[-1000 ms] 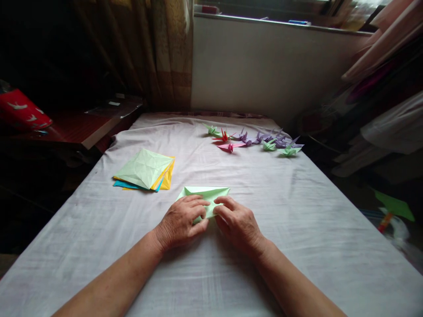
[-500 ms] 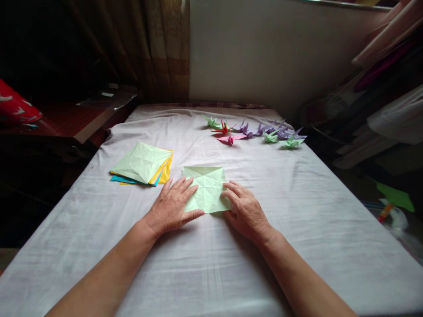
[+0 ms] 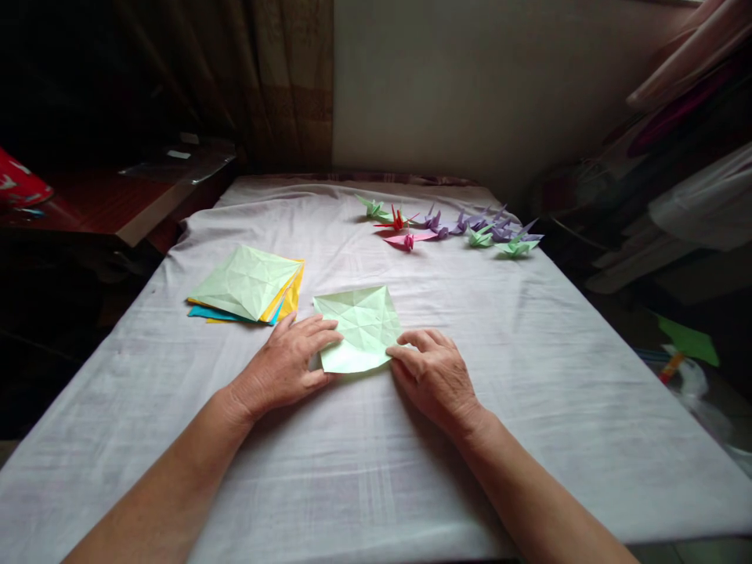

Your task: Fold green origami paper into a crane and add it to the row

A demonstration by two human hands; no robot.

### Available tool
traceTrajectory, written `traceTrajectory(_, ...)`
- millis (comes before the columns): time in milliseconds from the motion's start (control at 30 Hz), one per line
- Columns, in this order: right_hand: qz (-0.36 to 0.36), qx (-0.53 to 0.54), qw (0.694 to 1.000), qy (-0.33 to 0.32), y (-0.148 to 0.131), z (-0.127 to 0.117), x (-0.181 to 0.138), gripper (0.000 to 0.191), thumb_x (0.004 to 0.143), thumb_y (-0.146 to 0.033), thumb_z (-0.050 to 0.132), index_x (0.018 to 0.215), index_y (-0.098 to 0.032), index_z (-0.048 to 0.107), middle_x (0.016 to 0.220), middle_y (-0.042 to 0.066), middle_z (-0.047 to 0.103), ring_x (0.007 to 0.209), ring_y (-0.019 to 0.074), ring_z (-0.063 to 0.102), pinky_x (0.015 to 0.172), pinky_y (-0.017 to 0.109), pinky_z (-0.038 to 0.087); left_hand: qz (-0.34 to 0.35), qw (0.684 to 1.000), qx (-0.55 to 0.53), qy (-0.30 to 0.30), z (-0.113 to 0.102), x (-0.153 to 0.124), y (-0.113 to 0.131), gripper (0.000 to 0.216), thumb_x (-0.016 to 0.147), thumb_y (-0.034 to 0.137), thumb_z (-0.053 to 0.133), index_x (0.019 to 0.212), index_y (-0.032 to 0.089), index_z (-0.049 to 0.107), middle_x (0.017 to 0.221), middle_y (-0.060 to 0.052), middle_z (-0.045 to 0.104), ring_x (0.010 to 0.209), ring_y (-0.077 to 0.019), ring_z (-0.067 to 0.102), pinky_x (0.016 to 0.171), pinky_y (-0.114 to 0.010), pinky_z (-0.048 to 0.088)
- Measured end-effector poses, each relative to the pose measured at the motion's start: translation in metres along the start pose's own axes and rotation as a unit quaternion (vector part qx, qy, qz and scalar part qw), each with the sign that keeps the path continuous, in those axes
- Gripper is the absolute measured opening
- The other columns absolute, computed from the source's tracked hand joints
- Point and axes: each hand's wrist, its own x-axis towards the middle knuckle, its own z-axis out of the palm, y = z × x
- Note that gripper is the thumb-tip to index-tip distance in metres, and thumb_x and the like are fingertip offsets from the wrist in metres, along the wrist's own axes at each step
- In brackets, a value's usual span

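A creased light green paper square (image 3: pixel 359 327) lies unfolded on the white cloth (image 3: pixel 529 376). My left hand (image 3: pixel 282 368) rests at its near left corner, fingers curled on the sheet's edge. My right hand (image 3: pixel 432 374) touches the near right corner, fingers bent and pinching the edge. Both hands lie low on the cloth.
A stack of coloured paper squares (image 3: pixel 247 286), green on top, lies left of the sheet. Several folded paper cranes (image 3: pixel 452 231) sit in a row at the far right. A dark wooden table (image 3: pixel 111 204) stands left; clothes hang at the right.
The green sheet was folded into a narrow shape under both hands; now it is opened flat and turned slightly. My hands slid apart to its near corners.
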Motion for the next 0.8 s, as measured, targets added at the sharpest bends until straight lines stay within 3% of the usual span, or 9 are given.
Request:
traceTrajectory(133,0.003,0.013,0.999,-0.034,-0.005,-0.002,-0.001,0.010,0.089,-0.027,0.064,0.089,-0.023,0.073,0.088,0.004,0.070,0.082,0.0203,0.058,0.075,0.032,0.039,0.004,0.999,-0.045,0.031,0.001,0.003,-0.008,0.020,0.090,0.031,0.054,0.104,0.027,0.068,0.130,-0.004,0.066,0.127,-0.0269,0.055,0.111,-0.056,0.028)
traceTrajectory(367,0.068,0.064,0.994,-0.058,0.000,0.005,0.002,0.016,0.093,-0.026,0.056,0.084,-0.022,0.069,0.083,0.003,0.069,0.078,0.0174,0.062,0.069,0.028,0.039,-0.011,0.993,-0.059,0.106,0.006,0.013,-0.003,0.024,0.094,0.037,0.051,0.085,0.023,0.067,0.108,-0.004,0.074,0.109,-0.0230,0.064,0.101,-0.042,0.043)
traceTrajectory(467,0.096,0.076,0.991,-0.047,0.000,0.007,0.003,0.010,0.092,-0.026,0.058,0.090,-0.022,0.067,0.082,0.002,0.069,0.078,0.0185,0.062,0.069,0.028,0.039,-0.051,0.989,-0.026,0.135,0.012,0.015,0.001,0.020,0.094,0.037,0.053,0.092,0.022,0.066,0.102,-0.006,0.074,0.100,-0.0241,0.066,0.095,-0.041,0.048)
traceTrajectory(567,0.101,0.077,0.991,-0.034,-0.001,0.009,0.004,0.006,0.090,-0.024,0.059,0.088,-0.022,0.064,0.079,0.002,0.067,0.076,0.0185,0.061,0.068,0.028,0.039,-0.084,0.983,0.027,0.161,0.017,0.016,0.007,0.031,0.093,0.034,0.055,0.120,0.020,0.060,0.113,-0.010,0.070,0.104,-0.0274,0.064,0.095,-0.045,0.049)
traceTrajectory(633,0.099,0.074,0.992,-0.029,-0.002,0.010,0.005,0.008,0.090,-0.024,0.058,0.084,-0.022,0.062,0.078,0.002,0.066,0.075,0.0182,0.059,0.068,0.028,0.038,-0.070,0.981,0.061,0.170,0.018,0.017,0.010,0.036,0.094,0.029,0.054,0.129,0.021,0.057,0.127,-0.011,0.065,0.115,-0.0289,0.060,0.103,-0.049,0.044)
traceTrajectory(800,0.096,0.058,0.993,-0.022,-0.003,0.012,0.006,0.010,0.090,-0.023,0.059,0.081,-0.021,0.062,0.078,0.002,0.064,0.074,0.0177,0.058,0.067,0.027,0.036,0.048,0.980,0.109,0.162,0.019,0.016,0.023,0.026,0.098,0.021,0.047,0.106,0.024,0.071,0.129,-0.005,0.066,0.126,-0.0273,0.055,0.115,-0.051,0.034)
